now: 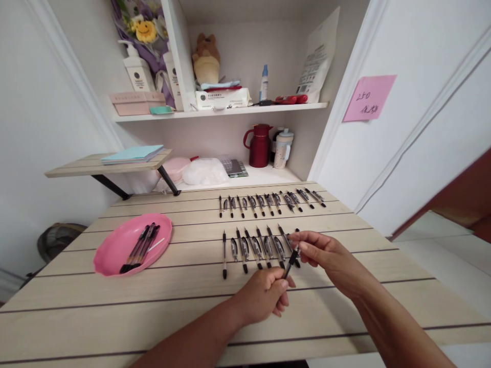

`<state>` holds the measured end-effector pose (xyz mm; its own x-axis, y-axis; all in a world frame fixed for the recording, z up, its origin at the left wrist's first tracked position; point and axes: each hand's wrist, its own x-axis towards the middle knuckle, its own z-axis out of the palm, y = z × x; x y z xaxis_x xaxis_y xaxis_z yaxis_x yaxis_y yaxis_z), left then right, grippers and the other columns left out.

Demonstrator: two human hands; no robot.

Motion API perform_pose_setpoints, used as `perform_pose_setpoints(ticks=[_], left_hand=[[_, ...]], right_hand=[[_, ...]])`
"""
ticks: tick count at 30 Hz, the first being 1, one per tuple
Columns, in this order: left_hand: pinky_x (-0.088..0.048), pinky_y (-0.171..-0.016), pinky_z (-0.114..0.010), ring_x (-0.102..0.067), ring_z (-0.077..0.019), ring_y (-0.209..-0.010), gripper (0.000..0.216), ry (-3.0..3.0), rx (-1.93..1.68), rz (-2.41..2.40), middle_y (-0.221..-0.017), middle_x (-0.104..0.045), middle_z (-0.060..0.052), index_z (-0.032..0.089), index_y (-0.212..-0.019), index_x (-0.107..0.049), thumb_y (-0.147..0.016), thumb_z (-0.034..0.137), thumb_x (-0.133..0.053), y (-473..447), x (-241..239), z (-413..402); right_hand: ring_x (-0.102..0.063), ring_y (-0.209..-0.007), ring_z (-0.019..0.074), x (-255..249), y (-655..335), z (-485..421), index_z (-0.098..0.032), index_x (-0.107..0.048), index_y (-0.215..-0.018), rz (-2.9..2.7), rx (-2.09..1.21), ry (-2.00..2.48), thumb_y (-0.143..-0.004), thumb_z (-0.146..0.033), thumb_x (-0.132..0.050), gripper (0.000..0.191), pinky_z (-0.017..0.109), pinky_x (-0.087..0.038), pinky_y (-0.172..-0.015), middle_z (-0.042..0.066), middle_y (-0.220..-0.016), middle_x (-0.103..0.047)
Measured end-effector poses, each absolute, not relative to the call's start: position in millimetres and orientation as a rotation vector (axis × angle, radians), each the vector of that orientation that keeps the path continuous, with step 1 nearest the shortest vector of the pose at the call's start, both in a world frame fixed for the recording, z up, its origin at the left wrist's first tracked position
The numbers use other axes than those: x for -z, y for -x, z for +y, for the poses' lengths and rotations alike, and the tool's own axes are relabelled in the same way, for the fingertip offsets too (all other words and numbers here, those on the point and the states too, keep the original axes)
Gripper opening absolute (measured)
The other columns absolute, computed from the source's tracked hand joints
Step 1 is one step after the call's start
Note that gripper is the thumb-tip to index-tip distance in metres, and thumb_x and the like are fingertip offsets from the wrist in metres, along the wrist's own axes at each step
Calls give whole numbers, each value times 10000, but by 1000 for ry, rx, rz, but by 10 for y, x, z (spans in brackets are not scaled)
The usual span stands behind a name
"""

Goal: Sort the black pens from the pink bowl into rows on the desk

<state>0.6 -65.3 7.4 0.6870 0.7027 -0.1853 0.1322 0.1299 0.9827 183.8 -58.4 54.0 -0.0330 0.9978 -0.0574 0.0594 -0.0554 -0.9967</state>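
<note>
Between my two hands is a slim pen (292, 258) with a black grip, tilted above the table. My left hand (264, 292) is closed around its lower barrel. At its tip end, the fingers of my right hand (320, 249) are pinched together; whether they hold the tip or a small part is hard to make out. Just beyond my hands lies a row of pens (224, 253) with black caps (234, 249) beside them. A second row of pens and caps (252, 204) lies farther back.
A pink scalloped tray (105, 250) at the left holds several pens (141, 248) and a white stick. Behind it stands a small raised shelf (88, 166) on black legs. A red jug (260, 145) and a pale cup (283, 149) stand in the cabinet beyond the table (184, 306).
</note>
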Motion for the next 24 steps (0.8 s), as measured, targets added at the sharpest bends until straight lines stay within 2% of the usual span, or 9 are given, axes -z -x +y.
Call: perform_pose_setpoints(ticks=[3, 8, 14, 19, 20, 24], left_hand=[[-411, -488, -202, -454, -65, -486, 261, -1398, -477, 751, -607, -497, 11, 150, -881, -511, -808, 371, -394, -2, -82, -655], [-405, -480, -196, -455, -63, -484, 265, -1406, -479, 762, -609, -494, 12, 146, -883, -513, -807, 368, -390, -6, -82, -662], [-396, -471, -197, -448, -63, -469, 253, -1409, -467, 769, -593, -488, 16, 140, -867, -512, -805, 347, -381, -10, -102, -665], [-402, -476, -205, -451, -66, -475, 230, -1415, -473, 763, -605, -489, 13, 148, -876, -508, -805, 322, -376, -8, -101, -662], [-401, -474, -205, -450, -65, -472, 224, -1415, -473, 766, -603, -488, 14, 148, -872, -507, -805, 316, -375, -9, -99, -661], [-406, -475, -207, -450, -65, -467, 222, -1415, -468, 771, -596, -490, 13, 147, -863, -507, -804, 319, -379, -10, -92, -657]], right_hand=[[-429, -554, 103, -526, -1847, -593, -172, -662, -920, -1239, -1249, 1287, -644, -469, -637, 406, 236, -315, -496, 21, -682, -590], [-432, -560, 101, -476, -1807, -597, -170, -664, -773, -1232, -1223, 1293, -613, -440, -672, 314, 241, -348, -536, 9, -662, -579], [-399, -528, 84, -474, -1770, -601, -174, -575, -605, -1261, -1156, 1280, -642, -388, -662, 234, 221, -330, -528, -41, -532, -489], [-500, -673, 132, -452, -1797, -613, -195, -642, -870, -1244, -1262, 1205, -649, -408, -654, 307, 254, -383, -602, 25, -789, -623], [-501, -671, 131, -434, -1794, -611, -195, -646, -873, -1217, -1276, 1192, -643, -400, -663, 308, 257, -384, -607, 25, -794, -627], [-450, -570, 95, -372, -1751, -598, -176, -610, -643, -1121, -1201, 1218, -581, -350, -724, 217, 239, -358, -567, -25, -616, -569]])
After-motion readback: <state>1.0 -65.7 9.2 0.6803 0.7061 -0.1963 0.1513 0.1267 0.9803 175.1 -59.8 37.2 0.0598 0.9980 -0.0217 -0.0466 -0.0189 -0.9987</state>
